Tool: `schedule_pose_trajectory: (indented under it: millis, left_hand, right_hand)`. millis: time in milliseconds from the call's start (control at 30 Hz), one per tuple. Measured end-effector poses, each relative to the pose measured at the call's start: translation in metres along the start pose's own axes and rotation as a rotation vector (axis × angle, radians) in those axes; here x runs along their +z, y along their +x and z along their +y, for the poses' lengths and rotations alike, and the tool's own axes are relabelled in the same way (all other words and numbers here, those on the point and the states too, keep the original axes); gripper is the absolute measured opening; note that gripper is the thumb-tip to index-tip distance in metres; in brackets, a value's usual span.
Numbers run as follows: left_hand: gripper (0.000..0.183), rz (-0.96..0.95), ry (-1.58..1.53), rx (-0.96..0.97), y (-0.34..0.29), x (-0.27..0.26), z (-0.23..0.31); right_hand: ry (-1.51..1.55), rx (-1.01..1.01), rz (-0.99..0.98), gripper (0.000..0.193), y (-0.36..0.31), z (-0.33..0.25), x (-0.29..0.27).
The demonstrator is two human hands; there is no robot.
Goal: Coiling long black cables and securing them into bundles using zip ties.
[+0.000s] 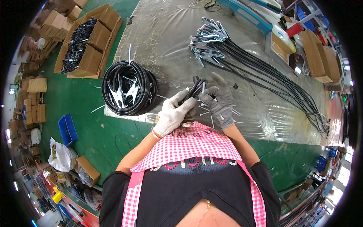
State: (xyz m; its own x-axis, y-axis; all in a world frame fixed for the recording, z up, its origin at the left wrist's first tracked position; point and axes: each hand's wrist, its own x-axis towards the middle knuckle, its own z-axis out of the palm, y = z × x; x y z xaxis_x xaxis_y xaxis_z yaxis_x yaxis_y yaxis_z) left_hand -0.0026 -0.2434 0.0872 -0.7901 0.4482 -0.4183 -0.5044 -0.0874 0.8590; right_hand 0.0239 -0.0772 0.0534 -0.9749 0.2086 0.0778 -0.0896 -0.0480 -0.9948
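My left hand (173, 113), in a white glove, grips a folded bundle of black cable (194, 89) just above the table's near edge. On the same bundle, from the right, rests my right hand (218, 100) in a grey glove, with a thin white tie pinched between its fingers. A coiled stack of finished black cables with silver clamps (129, 88) lies to the left of my hands. To the upper right, several loose black cables with silver clamps (211, 39) fan out across the table.
The table top is covered with clear plastic sheet (170, 38). White ties (236, 112) lie scattered near my hands. Cardboard boxes of black cables (85, 47) stand on the green floor at left, with a blue bin (68, 129). More boxes (317, 56) sit at the right.
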Motion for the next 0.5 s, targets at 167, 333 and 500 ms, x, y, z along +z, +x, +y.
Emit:
schedule_pose_trajectory:
  millis: [167,333,500]
  left_hand:
    - [0.039,0.065,-0.106,-0.015,-0.002,0.004,-0.004]
    - [0.041,0.058,-0.094,-0.029,0.000,0.003,-0.010]
    - [0.041,0.062,-0.109,-0.033,-0.001,0.004,-0.011]
  right_hand:
    - [-0.043,0.057,-0.260,0.069,0.015,0.000,-0.008]
    - [-0.062,0.083,-0.347,0.067,0.017,0.005,-0.014]
    - [-0.017,0.104,-0.355,0.066,0.018,-0.001,-0.012]
